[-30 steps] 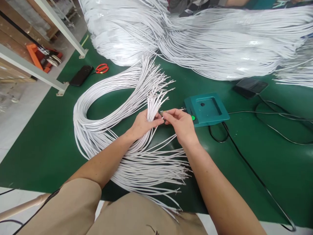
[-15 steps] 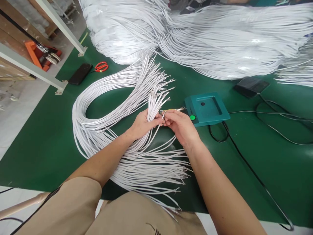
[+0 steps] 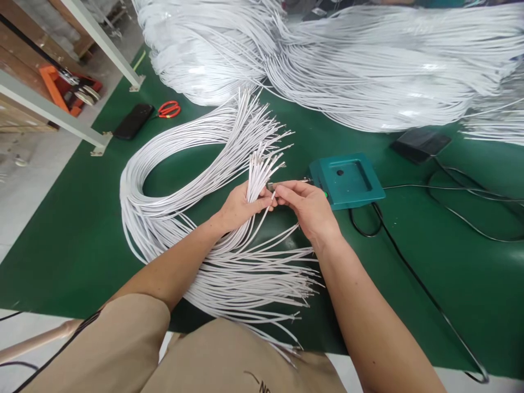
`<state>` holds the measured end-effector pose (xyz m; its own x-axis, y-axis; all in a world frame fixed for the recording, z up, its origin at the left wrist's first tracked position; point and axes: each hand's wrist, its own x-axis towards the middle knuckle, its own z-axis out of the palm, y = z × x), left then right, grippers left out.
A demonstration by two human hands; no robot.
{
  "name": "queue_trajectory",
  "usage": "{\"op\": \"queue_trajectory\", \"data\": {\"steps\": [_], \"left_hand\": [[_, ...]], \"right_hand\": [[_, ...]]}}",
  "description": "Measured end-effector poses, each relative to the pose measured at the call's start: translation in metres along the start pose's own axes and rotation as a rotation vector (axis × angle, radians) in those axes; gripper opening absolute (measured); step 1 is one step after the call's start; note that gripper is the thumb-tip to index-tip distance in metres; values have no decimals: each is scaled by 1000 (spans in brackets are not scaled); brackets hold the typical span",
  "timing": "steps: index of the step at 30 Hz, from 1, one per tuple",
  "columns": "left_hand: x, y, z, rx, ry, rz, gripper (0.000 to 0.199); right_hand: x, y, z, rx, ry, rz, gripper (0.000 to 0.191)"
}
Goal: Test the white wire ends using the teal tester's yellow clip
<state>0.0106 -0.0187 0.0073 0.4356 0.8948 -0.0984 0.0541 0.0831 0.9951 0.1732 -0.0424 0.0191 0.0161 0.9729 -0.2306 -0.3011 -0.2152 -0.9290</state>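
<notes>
My left hand is closed around a small bunch of white wires, whose cut ends fan upward above the thumb. One single white wire stands apart from that bunch, its end between the two hands. At that end the thumb and forefinger of my right hand are pinched together; the exact contact is partly hidden. Just behind my right fingers, a thin metal shaft sticks out from a teal device. Many more white wires lie looped below my hands, ends to the right.
Large heaps of white wire fill the far side of the green table. Red-handled scissors and a black phone lie at left. A black box and black cables are at right. Metal posts stand at the left edge.
My right hand has shifted slightly up and right, now covering most of the device's green button and shaft. The single wire's tip sits a little lower. My left hand keeps its grip.
</notes>
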Motion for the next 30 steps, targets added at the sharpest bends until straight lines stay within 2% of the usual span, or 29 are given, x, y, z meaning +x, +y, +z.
{"op": "queue_trajectory", "data": {"steps": [6, 12, 15, 19, 22, 24, 26, 28, 30], "left_hand": [[0, -4, -3, 84, 66, 27, 23], [0, -2, -3, 122, 91, 26, 21], [0, -2, -1, 97, 101, 13, 22], [0, -2, 1, 10, 106, -24, 27], [0, -1, 1, -132, 58, -69, 34], [1, 1, -1, -216, 9, -105, 47], [2, 1, -3, -282, -40, -145, 55], [4, -1, -4, -332, -81, -183, 54], [7, -3, -5, -355, -86, -210, 50]], "right_hand": [[-3, -4, 2, -35, 50, 57, 13], [-3, -8, 2, -49, 10, 140, 12], [-2, -7, 4, -119, 19, 19, 24], [-1, 0, 6, -313, 5, -135, 16], [-1, 6, 2, -481, 20, -221, 14], [-1, 8, 0, -698, 36, -341, 18], [-1, 10, -1, -1011, 49, -531, 27], [-1, 11, -1, -1324, 35, -703, 33], [-1, 9, -1, -1543, -7, -791, 34]]}}
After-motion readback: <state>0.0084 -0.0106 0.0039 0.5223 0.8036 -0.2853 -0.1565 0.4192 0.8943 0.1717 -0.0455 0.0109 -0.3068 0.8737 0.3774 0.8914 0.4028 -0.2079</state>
